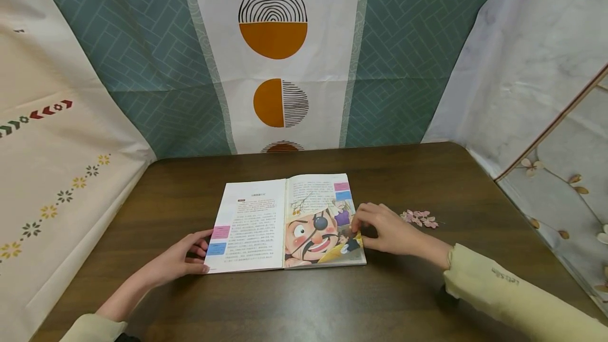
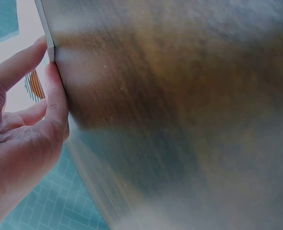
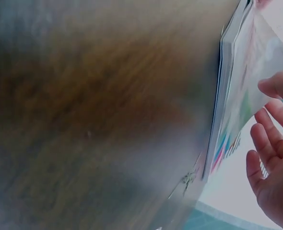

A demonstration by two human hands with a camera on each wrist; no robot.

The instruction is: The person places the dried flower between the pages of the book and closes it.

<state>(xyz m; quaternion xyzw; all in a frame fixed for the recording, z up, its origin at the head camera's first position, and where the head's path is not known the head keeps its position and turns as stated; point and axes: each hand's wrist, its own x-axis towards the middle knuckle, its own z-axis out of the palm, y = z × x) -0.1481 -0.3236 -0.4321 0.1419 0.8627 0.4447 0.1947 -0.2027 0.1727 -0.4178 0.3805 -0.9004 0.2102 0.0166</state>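
An open book (image 1: 256, 226) lies on the brown table, its left page filled with print. The right page (image 1: 315, 236) carries a cartoon face with an eye patch. My left hand (image 1: 182, 257) holds the book's left edge near the lower corner. In the left wrist view the thumb and a finger of the left hand (image 2: 26, 115) meet at that edge. At the book's right edge, my right hand (image 1: 387, 228) pinches a page. Seen from the right wrist, a page (image 3: 259, 81) rises from the stack to the thumb and forefinger of the right hand (image 3: 278, 143), other fingers loosely bent.
A small sprig of pink flowers (image 1: 420, 219) lies on the table (image 1: 313, 305), right of the right hand. Behind the table hangs a green and white cloth (image 1: 285, 67) with orange and striped shapes. Patterned cloths hang at the left and right sides.
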